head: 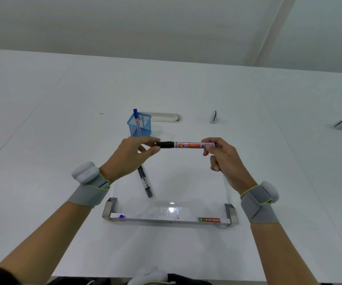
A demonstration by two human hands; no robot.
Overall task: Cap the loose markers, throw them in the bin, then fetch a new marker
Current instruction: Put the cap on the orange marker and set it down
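A wide white surface (53,140) carries everything, and no bin can be seen on it, so the bin would have to be looked for elsewhere and the throwing step could be delayed. Near the front edge a small whiteboard (170,192) with metal brackets lies flat; purple smears are seen along its lower rail. A blue mesh holder (139,126) stands further back, with a blue-capped marker (136,118) upright in it, well apart from the hands. A second black marker (145,181) lies loose on the whiteboard and could be nudged off by the left forearm. Above the board, an orange-labelled marker (189,145) is held level: its black cap (165,144) is pinched by the left hand (131,155), its far end gripped by the right hand (225,159). If the cap is not pressed fully home, it might slip off again; whether it is seated cannot be told.
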